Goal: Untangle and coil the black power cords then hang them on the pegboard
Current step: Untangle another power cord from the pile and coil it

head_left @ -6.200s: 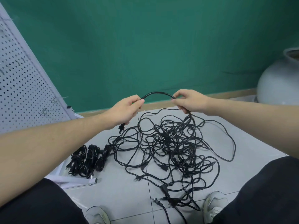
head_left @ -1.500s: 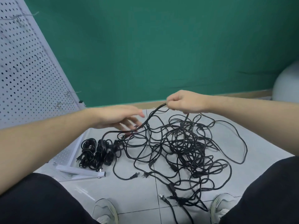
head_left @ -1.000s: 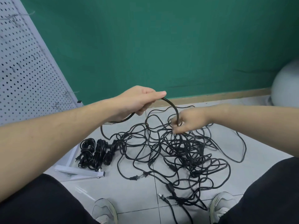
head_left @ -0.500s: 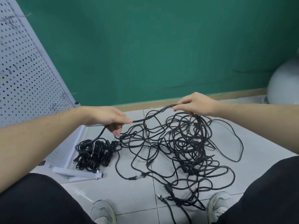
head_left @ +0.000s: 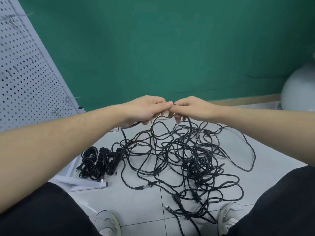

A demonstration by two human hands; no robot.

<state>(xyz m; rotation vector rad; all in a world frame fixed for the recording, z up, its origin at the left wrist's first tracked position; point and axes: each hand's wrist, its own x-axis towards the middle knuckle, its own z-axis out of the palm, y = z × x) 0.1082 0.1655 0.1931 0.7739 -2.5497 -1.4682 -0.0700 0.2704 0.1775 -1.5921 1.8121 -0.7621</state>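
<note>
Both forearms reach forward from the bottom corners and meet in the middle, above the floor. The left hand (head_left: 146,109) and the right hand (head_left: 190,108) are so close that their fingertips touch each other. Each hand has its fingers curled downward, and together they pinch a thin black power cord (head_left: 162,118) between thumb and fingers (the exact place of the pinch is mostly hidden behind the knuckles). From the left hand the cord drops to the left and down; from the right hand it makes a small loop under the fingers and goes into the pile.

The big tangled heap of black power cords (head_left: 187,160) lies on the pale grey tiled floor (head_left: 136,201), directly below the hands and between the person's two grey sneakers. Several plugs show at its near edge. Just to the left of the heap lie three already coiled black cord bundles (head_left: 98,162), beside the white metal foot of the stand. The white perforated metal pegboard (head_left: 20,74) stands tilted at the left. A dark green wall (head_left: 170,48) is behind, and a round pale grey vessel (head_left: 300,92) is at the right edge.
</note>
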